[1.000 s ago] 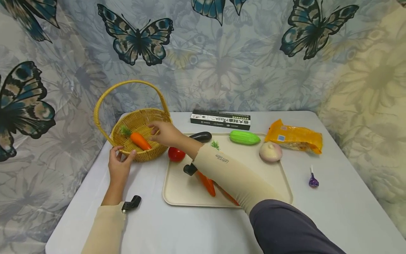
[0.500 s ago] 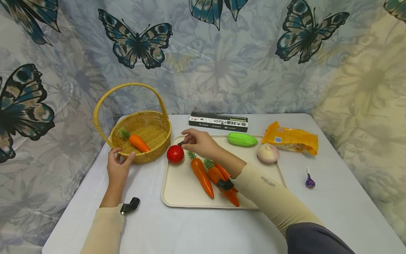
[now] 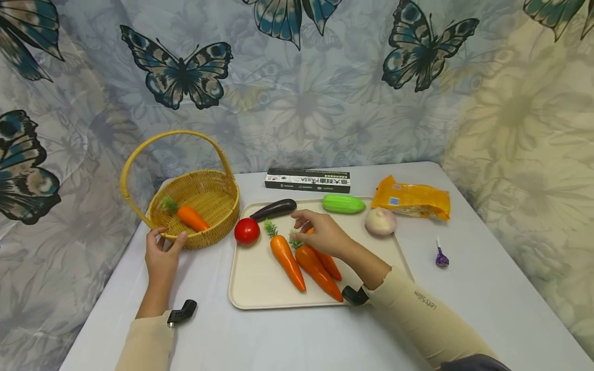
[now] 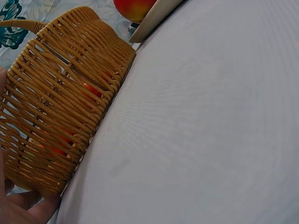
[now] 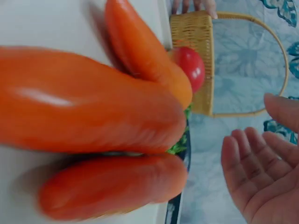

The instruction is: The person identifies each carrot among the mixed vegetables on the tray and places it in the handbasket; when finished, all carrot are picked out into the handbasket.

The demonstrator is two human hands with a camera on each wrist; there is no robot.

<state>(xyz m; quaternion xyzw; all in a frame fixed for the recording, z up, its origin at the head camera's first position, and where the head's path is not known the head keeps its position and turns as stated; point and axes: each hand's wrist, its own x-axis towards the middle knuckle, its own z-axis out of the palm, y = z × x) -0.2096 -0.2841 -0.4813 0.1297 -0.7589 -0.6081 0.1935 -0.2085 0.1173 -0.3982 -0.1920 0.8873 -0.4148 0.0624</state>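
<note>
My left hand (image 3: 162, 255) holds the near rim of a yellow wicker basket (image 3: 218, 229) with a tall handle. One carrot (image 3: 192, 218) lies inside it. In the left wrist view, fingertips (image 4: 39, 207) touch the woven wall. My right hand (image 3: 327, 234) hovers over the beige tray (image 3: 260, 299), holding nothing; the right wrist view shows its palm and relaxed fingers. Below it lie a middle carrot (image 3: 317, 270) and another carrot (image 3: 330, 265), partly hidden by the hand. A third carrot (image 3: 286, 262) lies to their left. A red tomato (image 3: 247, 231) and a dark eggplant (image 3: 275, 209) sit at the tray's left.
A green cucumber-like vegetable (image 3: 343, 203) and a pale onion (image 3: 380, 222) lie at the tray's far right. Behind stands a black pasta box (image 3: 307, 180). An orange packet (image 3: 413, 200) and a small purple bulb-shaped item (image 3: 442, 259) lie on the white table (image 3: 464, 304).
My right hand has moved from inside the basket, past the tomato and eggplant, rightward to above the carrots. The left hand stays on the basket rim. The head view has shifted slightly.
</note>
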